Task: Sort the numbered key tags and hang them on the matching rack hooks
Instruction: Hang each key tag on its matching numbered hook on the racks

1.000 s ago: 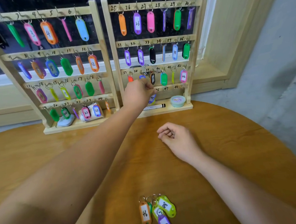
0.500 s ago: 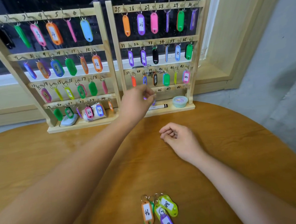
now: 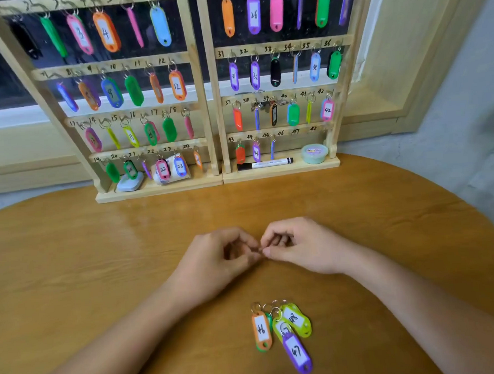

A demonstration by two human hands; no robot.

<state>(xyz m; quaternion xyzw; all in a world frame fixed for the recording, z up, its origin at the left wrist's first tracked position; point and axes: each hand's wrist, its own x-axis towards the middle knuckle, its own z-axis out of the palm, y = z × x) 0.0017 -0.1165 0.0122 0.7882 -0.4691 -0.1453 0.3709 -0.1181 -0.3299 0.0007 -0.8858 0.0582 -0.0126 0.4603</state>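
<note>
— While your left hand (image 3: 215, 258) and right hand (image 3: 304, 247) meet fingertip to fingertip over the table (image 3: 99, 253), fingers curled, how far along are you?
— Nearly done. Most hooks on the rack (image 3: 280, 132) carry tags; under 46, 47 and 48 nothing hangs. Whether you pinch anything, I cannot tell.
— And what's left for you?
— The cluster lying near you: the orange tag (image 3: 261, 329) reads 46, the purple tag (image 3: 296, 351) 47, the yellow-green tag (image 3: 295, 318) 48. Others beneath hide their numbers.
</note>
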